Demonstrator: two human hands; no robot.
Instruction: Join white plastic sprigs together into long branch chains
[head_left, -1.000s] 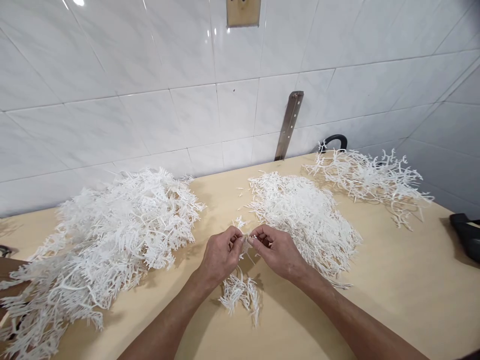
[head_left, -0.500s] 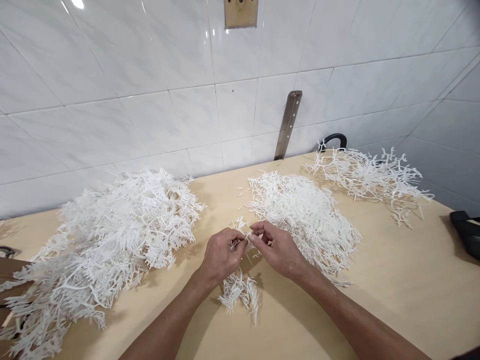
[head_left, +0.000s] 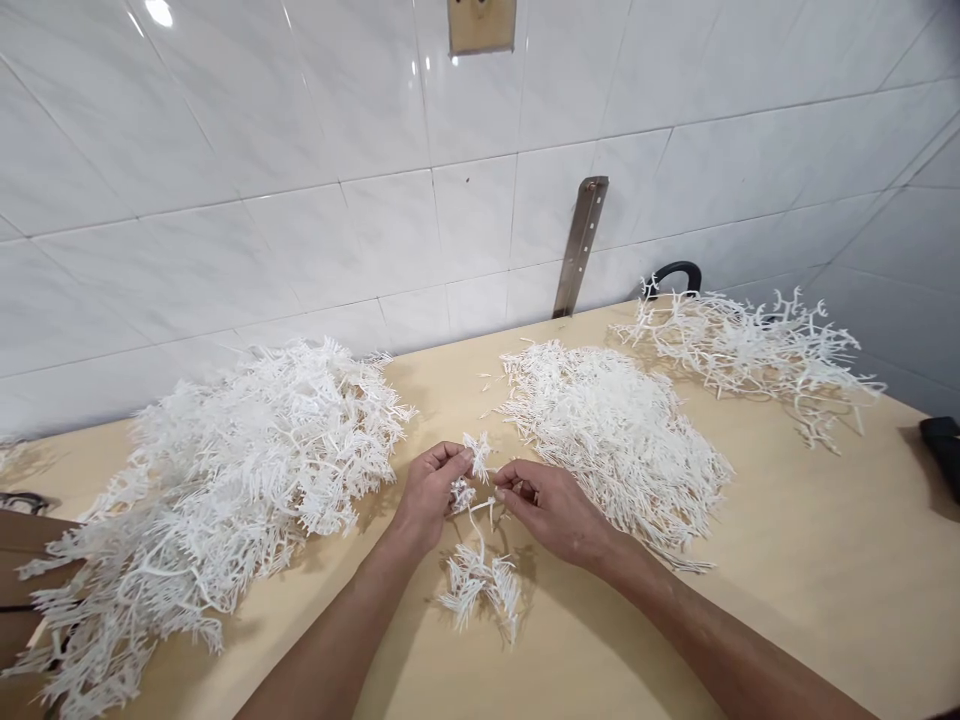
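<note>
Take a clock face centred between the two hands, with twelve toward the wall. My head camera looks down on a pale wood-coloured table (head_left: 810, 580), its surface smooth, with soft shadows under everything lying on it. Beyond its far edge rises a shiny wall (head_left: 300, 110) of white, grey-veined tiles, meeting a second tiled wall at two o'clock. A yellowish wall plate (head_left: 481, 27) sits high at twelve; a metal strip (head_left: 581, 245) with a row of holes leans at one.

At the centre is a white branching sprig (head_left: 480, 580). My left hand (head_left: 431, 492) pinches it, thumb and forefinger closed; its feathery lower end spreads at six o'clock. My right hand (head_left: 547, 505) is just beside it, thumb and forefinger nearly together; I cannot tell whether they have hold of anything.

A large heap of sprigs (head_left: 255, 460) sprawls from ten o'clock to eight, reaching over a brown box (head_left: 26, 570) at the left edge. Between two and three lies a dense mound of short white pieces (head_left: 619, 430). Farther off, at two, is a loose tangle of stems (head_left: 742, 345), with a black loop (head_left: 679, 272) behind it. Part of a black object (head_left: 942, 450) shows at three.
</note>
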